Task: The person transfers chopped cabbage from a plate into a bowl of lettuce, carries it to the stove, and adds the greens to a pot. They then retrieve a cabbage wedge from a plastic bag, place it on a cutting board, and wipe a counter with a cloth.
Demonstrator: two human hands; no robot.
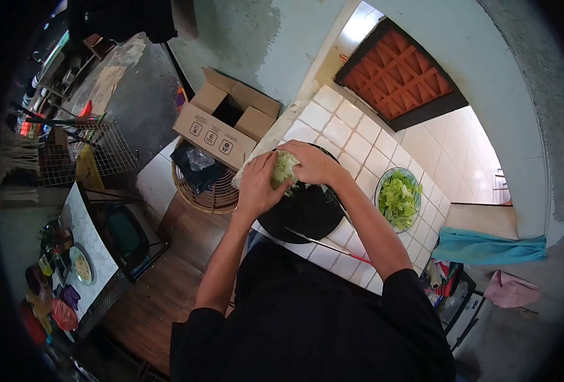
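Both my hands are wrapped round a pale green leafy head, lettuce or cabbage [284, 167], at the far left edge of a round black board [304, 213]. My left hand [256, 184] grips its left side, and my right hand [317, 167] covers its top and right side. Small green shreds lie on the board just below the fingers. Across the board's near edge rests a knife [320, 243], its reddish handle pointing right over the tiles. To the right, a glass bowl [399, 172] holds torn green lettuce leaves [396, 198].
The white tiled counter [358, 153] carries the board and bowl. Left of it, an open cardboard box [221, 127] stands by a wicker basket [212, 202] with a black plastic bag. A side table [94, 229] holds a plate. A teal cloth [489, 247] hangs at right.
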